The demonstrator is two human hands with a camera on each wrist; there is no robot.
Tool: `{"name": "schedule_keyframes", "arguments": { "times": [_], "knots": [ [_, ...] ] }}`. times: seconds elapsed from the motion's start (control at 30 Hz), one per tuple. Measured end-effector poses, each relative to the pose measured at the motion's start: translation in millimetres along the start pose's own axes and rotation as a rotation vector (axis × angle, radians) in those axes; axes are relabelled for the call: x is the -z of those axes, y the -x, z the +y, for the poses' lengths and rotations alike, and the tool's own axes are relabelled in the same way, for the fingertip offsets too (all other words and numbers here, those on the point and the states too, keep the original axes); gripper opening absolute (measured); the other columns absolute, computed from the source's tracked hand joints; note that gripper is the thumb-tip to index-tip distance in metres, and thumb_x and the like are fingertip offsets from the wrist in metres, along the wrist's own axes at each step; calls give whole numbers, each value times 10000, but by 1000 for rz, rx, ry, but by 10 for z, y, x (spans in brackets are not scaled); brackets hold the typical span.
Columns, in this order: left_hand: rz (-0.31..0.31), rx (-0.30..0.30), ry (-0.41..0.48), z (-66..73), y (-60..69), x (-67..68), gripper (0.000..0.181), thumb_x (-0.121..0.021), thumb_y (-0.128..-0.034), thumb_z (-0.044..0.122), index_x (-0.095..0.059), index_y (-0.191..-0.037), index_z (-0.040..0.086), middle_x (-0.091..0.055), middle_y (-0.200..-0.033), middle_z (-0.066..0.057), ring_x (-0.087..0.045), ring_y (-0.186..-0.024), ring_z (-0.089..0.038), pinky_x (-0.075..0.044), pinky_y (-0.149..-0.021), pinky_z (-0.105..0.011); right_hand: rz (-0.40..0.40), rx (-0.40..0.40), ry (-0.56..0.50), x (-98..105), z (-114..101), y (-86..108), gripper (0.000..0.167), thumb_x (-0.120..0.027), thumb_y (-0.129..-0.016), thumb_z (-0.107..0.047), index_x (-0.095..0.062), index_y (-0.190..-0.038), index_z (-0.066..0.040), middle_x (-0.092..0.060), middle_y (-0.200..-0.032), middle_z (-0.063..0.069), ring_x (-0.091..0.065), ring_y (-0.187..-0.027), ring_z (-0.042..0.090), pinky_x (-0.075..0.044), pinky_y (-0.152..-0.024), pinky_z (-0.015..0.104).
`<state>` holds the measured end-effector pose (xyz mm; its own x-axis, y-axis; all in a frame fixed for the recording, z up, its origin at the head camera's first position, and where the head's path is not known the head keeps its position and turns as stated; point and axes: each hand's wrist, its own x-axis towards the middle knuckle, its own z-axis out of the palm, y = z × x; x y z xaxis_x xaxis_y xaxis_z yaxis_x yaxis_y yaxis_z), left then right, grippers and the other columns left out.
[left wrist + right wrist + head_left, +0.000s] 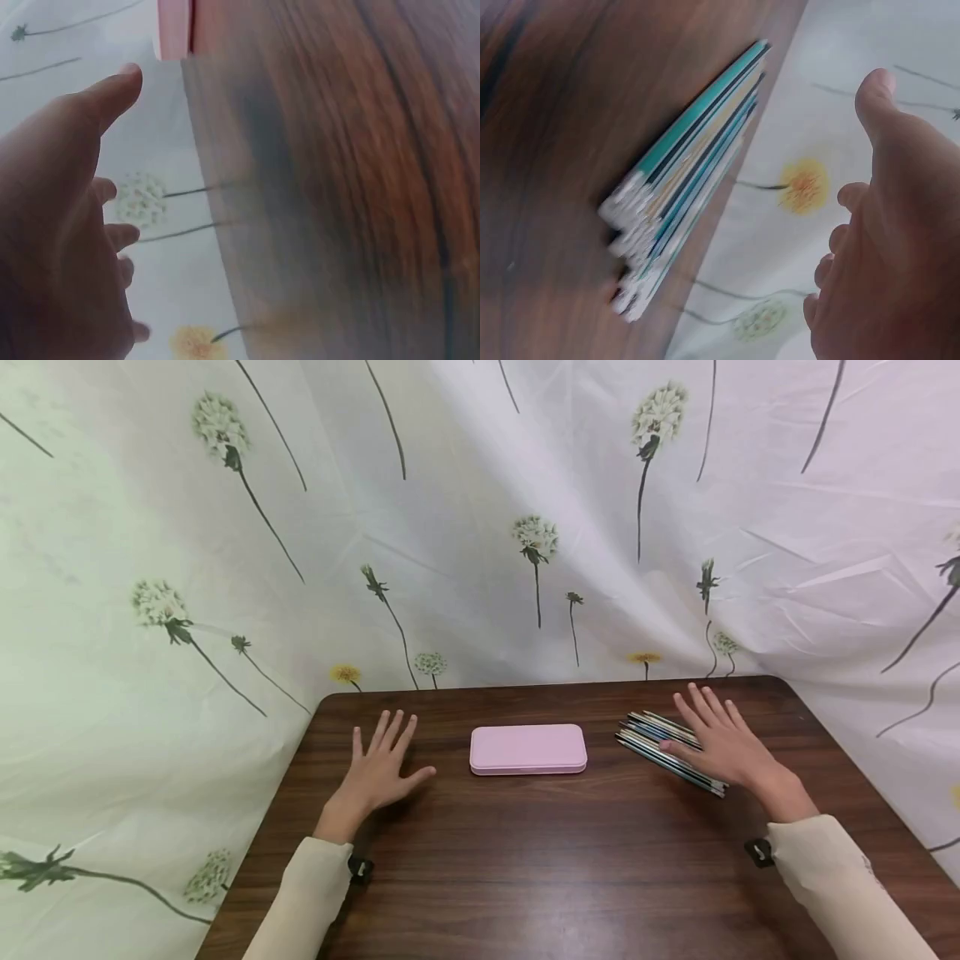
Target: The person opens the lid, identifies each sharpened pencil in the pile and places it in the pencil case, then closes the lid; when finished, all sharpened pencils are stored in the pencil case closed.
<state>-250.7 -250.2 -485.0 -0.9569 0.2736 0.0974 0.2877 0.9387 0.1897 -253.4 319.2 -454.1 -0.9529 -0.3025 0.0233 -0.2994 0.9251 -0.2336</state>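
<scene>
A pink flat case [528, 747] with rounded corners lies closed near the back middle of the table. To its right is a bundle of pencils [663, 760], several of them side by side, in green, blue, dark and pale tones; the right wrist view shows the same pencils [697, 165] with whitish ends. My right hand [720, 743] is spread above the pencils, hiding part of them, and holds nothing. Left of the case, my left hand [378, 772] is spread with fingers apart and holds nothing. In the left wrist view a corner of the pink case [174, 30] shows beyond the thumb.
The dark wooden table [517, 860] has rounded back corners. Behind it and at both sides hangs a white cloth [465, 568] printed with dandelions. A small black device [360, 868] sits at the left wrist, another black device [759, 852] at the right.
</scene>
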Motion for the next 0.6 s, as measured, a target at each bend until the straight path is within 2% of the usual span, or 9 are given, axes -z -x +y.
{"name": "schedule_keyframes", "arguments": {
  "times": [0.17,0.37,0.47,0.6],
  "knots": [
    [-25,-32,11,154,-21,65,953,-662,-1012,566,-217,-1712,96,-237,-1766,-189,-192,-1648,-407,-149,-1278,-751,38,69,6,58,-212,-81,976,-609,-1025,-621,-217,-1699,-34,-137,-1771,257,-115,-1643,473,-133,-1307,678],
    [-19,-88,-5,442,-60,163,863,-664,-1022,541,-358,-1662,51,-431,-1674,-209,-409,-1560,-403,-378,-1228,-658,118,144,7,87,-501,-188,857,-670,-1021,-544,-385,-1645,-31,-393,-1688,238,-335,-1582,447,-340,-1245,650],
    [2,-120,-1,588,-111,155,825,-680,-1015,533,-419,-1635,55,-491,-1638,-189,-469,-1524,-390,-444,-1187,-633,176,193,-10,63,-631,-255,777,-717,-1007,-489,-477,-1600,-48,-513,-1614,208,-447,-1511,431,-424,-1178,653],
    [4,-149,20,758,-190,110,782,-696,-1011,503,-457,-1617,71,-524,-1617,-165,-502,-1501,-375,-472,-1165,-623,219,272,2,8,-814,-385,691,-758,-995,-405,-547,-1546,-45,-614,-1506,187,-541,-1394,409,-477,-1130,618]
  ]
}}
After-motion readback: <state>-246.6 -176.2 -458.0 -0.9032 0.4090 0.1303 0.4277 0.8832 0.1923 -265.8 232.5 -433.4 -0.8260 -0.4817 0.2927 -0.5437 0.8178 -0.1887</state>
